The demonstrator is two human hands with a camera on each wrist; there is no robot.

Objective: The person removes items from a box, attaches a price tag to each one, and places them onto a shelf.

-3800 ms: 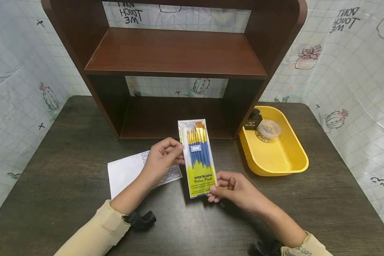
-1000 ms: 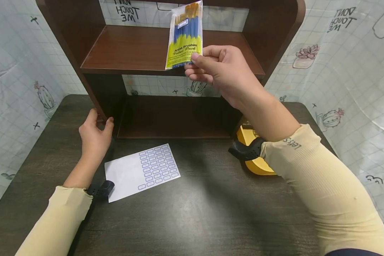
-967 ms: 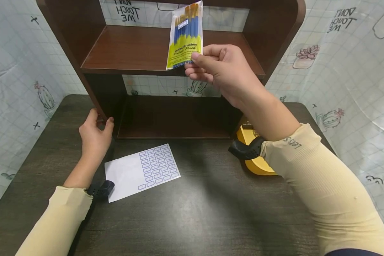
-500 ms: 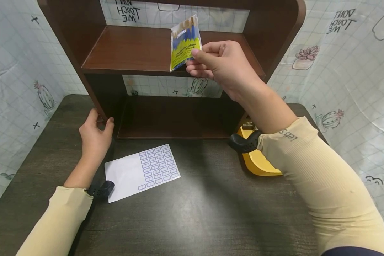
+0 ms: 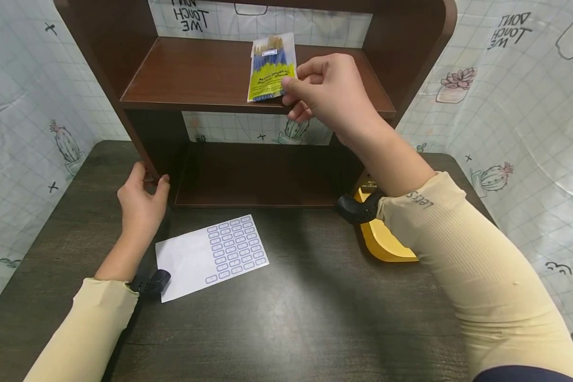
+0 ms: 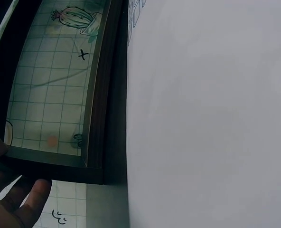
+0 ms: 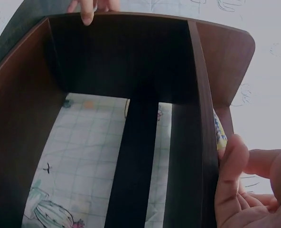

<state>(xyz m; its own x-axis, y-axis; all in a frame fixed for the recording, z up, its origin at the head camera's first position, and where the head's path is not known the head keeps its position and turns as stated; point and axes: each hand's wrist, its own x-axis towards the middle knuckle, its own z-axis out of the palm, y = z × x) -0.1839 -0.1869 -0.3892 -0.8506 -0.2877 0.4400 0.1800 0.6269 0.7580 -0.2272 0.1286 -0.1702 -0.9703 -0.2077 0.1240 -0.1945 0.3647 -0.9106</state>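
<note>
A clear pack of blue-handled paint brushes (image 5: 271,79) with a yellow-green label lies on the upper board of a dark brown shelf unit (image 5: 196,74), its lower end at the front edge. My right hand (image 5: 336,98) pinches the pack's lower right corner, thumb on top. Only a sliver of the brush pack (image 7: 220,132) shows in the right wrist view, past the board's edge. At lower left, my left hand (image 5: 142,204) grips the front edge of the shelf's side panel; the left wrist view has its fingers (image 6: 36,199) outside the panel.
A white sheet of blue-framed labels (image 5: 186,257) lies on the dark table (image 5: 267,329) before the shelf. Right of the shelf stands a yellow tray (image 5: 387,244), partly hidden under my right forearm, with a black box (image 5: 369,185) in it.
The brush pack, earlier held over the table in both hands, was raised before the upper shelf and has tilted back onto it. The left hand moved to the shelf's side and stays there.
</note>
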